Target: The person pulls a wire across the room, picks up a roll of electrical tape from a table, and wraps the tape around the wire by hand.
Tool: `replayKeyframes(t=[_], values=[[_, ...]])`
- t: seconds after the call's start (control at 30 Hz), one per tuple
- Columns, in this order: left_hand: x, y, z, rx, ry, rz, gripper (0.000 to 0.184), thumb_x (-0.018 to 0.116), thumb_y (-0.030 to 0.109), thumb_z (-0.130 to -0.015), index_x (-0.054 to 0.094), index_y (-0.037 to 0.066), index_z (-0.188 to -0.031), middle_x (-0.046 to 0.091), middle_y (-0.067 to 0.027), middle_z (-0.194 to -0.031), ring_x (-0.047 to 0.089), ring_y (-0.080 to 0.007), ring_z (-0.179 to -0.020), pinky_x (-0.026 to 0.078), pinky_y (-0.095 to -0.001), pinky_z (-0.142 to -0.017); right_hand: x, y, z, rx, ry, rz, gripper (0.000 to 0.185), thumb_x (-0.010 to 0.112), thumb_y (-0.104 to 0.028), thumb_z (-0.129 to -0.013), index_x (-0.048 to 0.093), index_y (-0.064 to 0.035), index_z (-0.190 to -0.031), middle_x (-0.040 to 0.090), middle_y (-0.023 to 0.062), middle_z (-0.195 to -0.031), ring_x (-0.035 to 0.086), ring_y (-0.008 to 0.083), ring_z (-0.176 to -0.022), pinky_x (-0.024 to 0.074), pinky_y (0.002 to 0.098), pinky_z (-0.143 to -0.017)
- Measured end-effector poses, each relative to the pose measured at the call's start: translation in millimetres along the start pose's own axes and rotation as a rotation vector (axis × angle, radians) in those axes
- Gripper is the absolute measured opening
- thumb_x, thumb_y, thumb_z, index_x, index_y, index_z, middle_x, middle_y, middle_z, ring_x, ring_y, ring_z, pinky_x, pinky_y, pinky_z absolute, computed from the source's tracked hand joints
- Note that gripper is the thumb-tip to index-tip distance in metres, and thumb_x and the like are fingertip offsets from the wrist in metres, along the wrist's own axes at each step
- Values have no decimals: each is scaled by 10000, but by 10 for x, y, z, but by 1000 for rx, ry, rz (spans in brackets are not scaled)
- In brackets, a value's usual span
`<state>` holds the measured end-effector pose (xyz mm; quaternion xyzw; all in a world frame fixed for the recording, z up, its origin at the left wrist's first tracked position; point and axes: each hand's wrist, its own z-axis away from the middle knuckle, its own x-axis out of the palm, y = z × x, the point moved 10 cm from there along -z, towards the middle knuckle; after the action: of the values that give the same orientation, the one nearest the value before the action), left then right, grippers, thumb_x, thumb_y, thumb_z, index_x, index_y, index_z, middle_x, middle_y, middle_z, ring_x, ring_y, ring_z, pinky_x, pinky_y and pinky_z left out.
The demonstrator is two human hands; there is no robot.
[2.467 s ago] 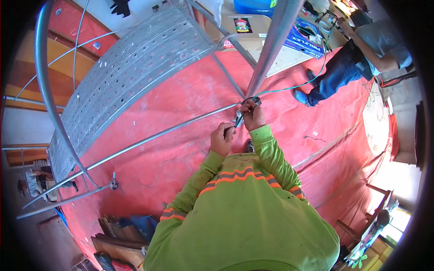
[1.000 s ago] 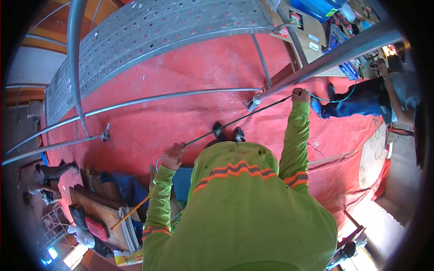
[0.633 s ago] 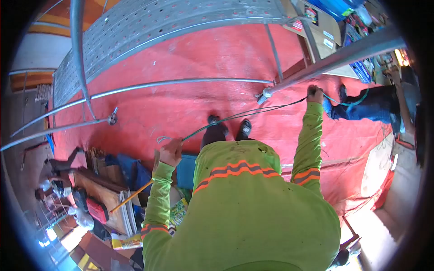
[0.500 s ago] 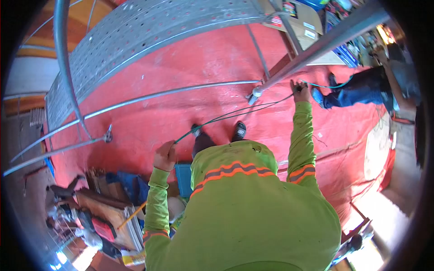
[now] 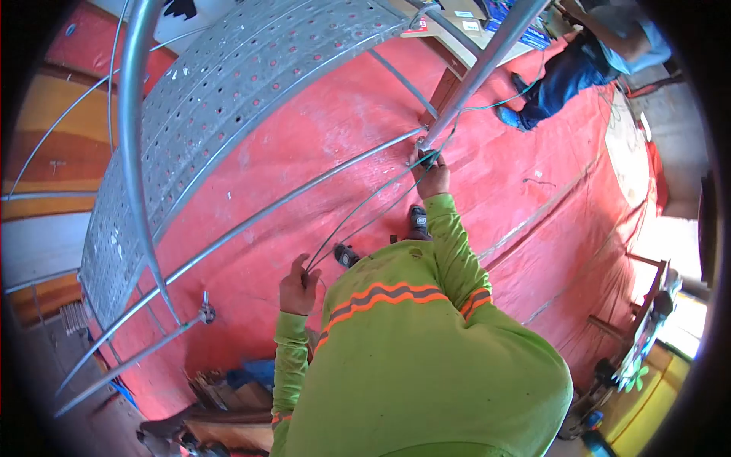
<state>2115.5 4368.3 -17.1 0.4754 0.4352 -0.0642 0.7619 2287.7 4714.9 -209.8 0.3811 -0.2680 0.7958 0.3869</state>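
Got a perforated metal plank (image 5: 244, 84) up over red sheeting (image 5: 343, 122), plus another person in jeans (image 5: 569, 80) near the right edge.

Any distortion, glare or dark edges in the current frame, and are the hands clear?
Head view: fisheye distortion seems to bow the pole and platform, with blackened corners; head view: glare whites out patches at right; head view: left hand, right hand and cord can be made out, fine finger detail unclear.
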Motion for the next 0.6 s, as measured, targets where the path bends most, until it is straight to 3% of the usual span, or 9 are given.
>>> replayKeyframes(t=[0.13, 0.23, 0.33, 0.43, 0.53, 0.6], values=[[-76, -455, 49, 115, -4, 136, 180, 519, 161, -908, 603, 20, -981, 538, -105, -582, 538, -219, -505, 410, -324, -497, 261, 215, 150, -65, -201, 3, 188, 428, -215, -948, 555, -79, -977, 587, 64, -842, 578, 237, -790, 497, 410, -784], [142, -969, 58, -143, -325, 447, 215, 512, 202, -927, 594, 7, -964, 510, -32, -572, 481, -141, -493, 380, -282, -486, 451, 144, 394, -148, -240, 52, 242, 395, -239, -966, 537, -43, -971, 601, 84, -840, 594, 239, -762, 512, 389, -760], [330, -1073, 108, -376, -619, 891, 276, 511, 245, -935, 599, -15, -910, 486, 6, -587, 439, -85, -514, 347, -246, -481, 563, 135, 643, -163, -324, 7, 257, 390, -242, -968, 535, -33, -1001, 614, 98, -902, 612, 255, -831, 514, 408, -800], [447, -1169, 54, -454, -709, 1102, 314, 512, 264, -935, 594, -34, -876, 496, -14, -593, 439, -92, -520, 347, -239, -495, 681, 218, 838, -160, -377, 43, 270, 403, -253, -963, 537, -30, -1036, 618, 110, -976, 605, 281, -942, 466, 470, -909], [479, -1112, -69, -354, -693, 991, 301, 494, 271, -944, 570, -18, -903, 522, -33, -670, 449, -119, -552, 378, -246, -520, 912, 462, 1159, -113, -357, 43, 249, 432, -273, -954, 545, -72, -1048, 611, 90, -1012, 595, 272, -950, 430, 483, -954], [531, -1033, -126, -169, -659, 808, 268, 490, 244, -942, 570, -11, -913, 545, -41, -706, 491, -128, -605, 410, -260, -559, 878, 573, 1108, -102, -365, -2, 224, 447, -279, -951, 549, -99, -1035, 605, 78, -1010, 596, 261, -927, 436, 472, -945]])
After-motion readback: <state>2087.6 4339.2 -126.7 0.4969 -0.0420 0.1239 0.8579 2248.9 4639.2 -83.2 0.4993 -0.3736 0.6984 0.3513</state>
